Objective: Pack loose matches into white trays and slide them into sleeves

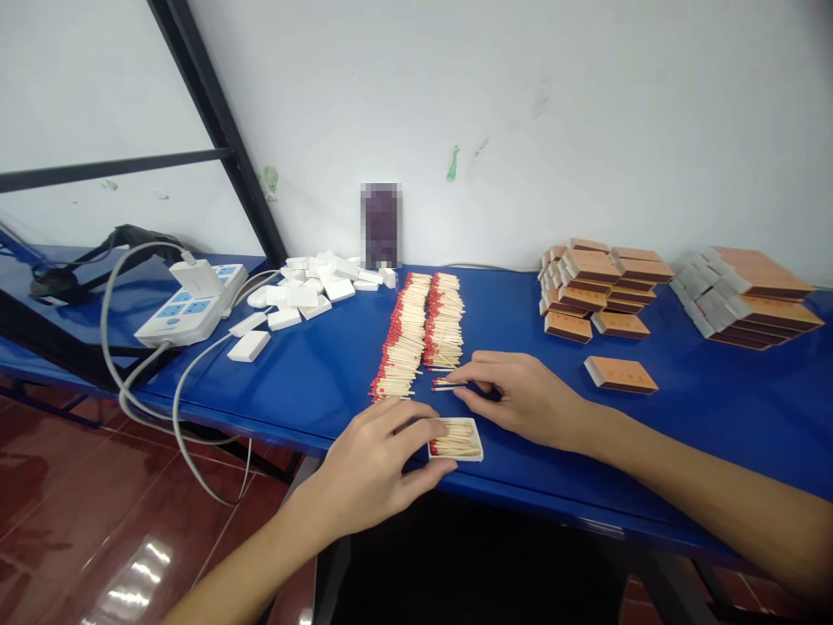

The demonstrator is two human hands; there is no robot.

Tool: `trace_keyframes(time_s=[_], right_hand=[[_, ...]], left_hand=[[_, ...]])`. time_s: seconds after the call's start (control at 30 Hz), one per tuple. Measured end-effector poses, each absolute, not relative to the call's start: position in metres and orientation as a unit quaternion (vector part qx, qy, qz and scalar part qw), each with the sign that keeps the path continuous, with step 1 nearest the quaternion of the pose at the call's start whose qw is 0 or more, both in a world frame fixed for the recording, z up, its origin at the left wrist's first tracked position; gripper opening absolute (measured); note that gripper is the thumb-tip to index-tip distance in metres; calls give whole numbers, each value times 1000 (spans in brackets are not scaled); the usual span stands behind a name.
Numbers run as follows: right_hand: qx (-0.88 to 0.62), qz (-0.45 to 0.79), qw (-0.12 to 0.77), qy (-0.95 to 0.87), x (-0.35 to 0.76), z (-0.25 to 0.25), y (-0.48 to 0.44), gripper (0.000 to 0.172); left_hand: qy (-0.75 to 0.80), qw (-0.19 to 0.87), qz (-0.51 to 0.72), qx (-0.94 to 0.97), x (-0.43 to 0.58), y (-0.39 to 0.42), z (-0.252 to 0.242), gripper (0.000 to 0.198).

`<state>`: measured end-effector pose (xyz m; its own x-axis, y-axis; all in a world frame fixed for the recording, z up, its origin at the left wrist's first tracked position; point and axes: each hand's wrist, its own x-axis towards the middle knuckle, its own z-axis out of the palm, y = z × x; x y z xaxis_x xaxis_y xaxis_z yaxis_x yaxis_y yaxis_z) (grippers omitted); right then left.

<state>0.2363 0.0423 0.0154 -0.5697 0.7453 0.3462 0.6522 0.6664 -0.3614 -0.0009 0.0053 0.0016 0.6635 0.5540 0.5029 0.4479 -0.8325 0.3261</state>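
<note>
At the table's front edge lies a small white matchbox tray [480,444] filled with red-tipped matches. My left hand [383,456] grips it from the left, with fingers over the near matches and the thumb along its front side. Just behind the tray, my right hand [521,392] has thumb and index finger closed on a few loose matches [442,388], their red heads pointing left. Beyond them, two long rows of matches [409,325] lie side by side on the blue table [508,312].
White tray pieces [305,291] lie heaped at the back left, near a power strip [188,308] with cables looping over the edge. Stacked matchboxes [586,278] and a larger stack [755,299] stand right; one single matchbox [621,374] lies nearer. A dark phone-like object [383,226] leans against the wall.
</note>
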Motion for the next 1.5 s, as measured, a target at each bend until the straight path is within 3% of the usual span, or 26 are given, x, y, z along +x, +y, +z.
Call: trace_keyframes(time_s=[0.93,1.5], right_hand=[[-430,76,239,-867,238,14,42,11],[-411,89,247,-873,235,13,41,16]], left_hand=[[274,80,305,908,-1,4,0,21],[277,81,305,908,-1,4,0,21]])
